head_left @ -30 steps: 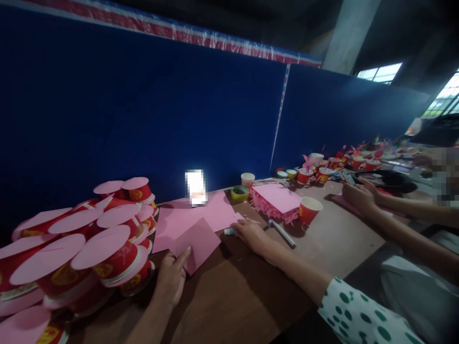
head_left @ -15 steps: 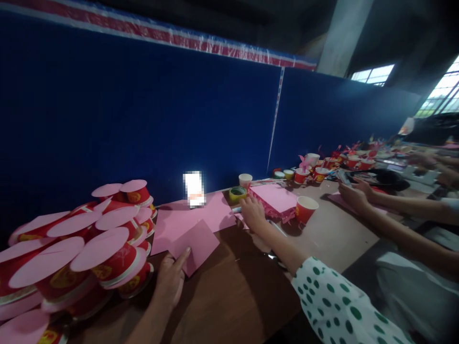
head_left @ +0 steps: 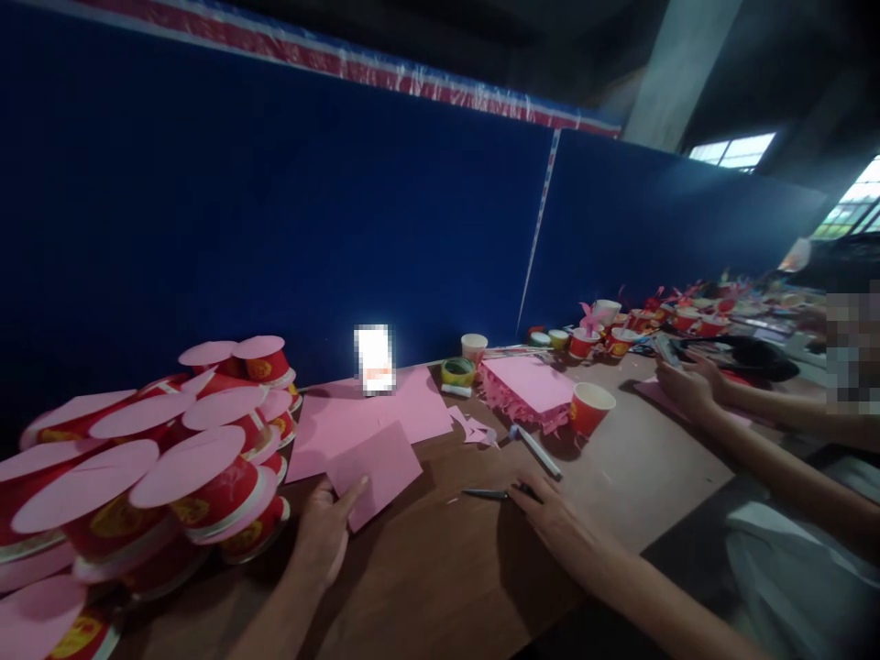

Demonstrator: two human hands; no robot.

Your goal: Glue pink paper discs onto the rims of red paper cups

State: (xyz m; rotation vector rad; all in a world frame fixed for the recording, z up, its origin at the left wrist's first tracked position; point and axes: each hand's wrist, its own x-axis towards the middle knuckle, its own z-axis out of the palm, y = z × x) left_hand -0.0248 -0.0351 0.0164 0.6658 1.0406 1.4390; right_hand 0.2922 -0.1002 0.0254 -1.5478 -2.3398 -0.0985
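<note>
My left hand (head_left: 326,530) is closed on a square sheet of pink paper (head_left: 378,472), thumb on top, tilted over larger pink sheets (head_left: 323,417) on the table. Over on the right, my right hand (head_left: 550,513) has its fingers round the dark handle of a pair of scissors (head_left: 487,494). The blades point left, low over the tabletop; the hand partly hides the handle. Just beyond lies a long pale tool with a blue end (head_left: 537,451). Pink paper scraps (head_left: 474,429) and a short white tube (head_left: 456,391) lie farther back.
Red cups with pink paper discs (head_left: 206,477) are stacked at left. A tape roll (head_left: 457,370), a pink paper stack (head_left: 533,383) and a red paper cup (head_left: 591,408) stand beyond my right hand. Another person's hands (head_left: 687,380) hold a phone at right. A blue partition (head_left: 275,211) rises behind.
My right hand has moved from beside the tape roll towards me and taken hold of the scissors. The white tube now lies before the tape roll. My left hand stays on the pink sheet.
</note>
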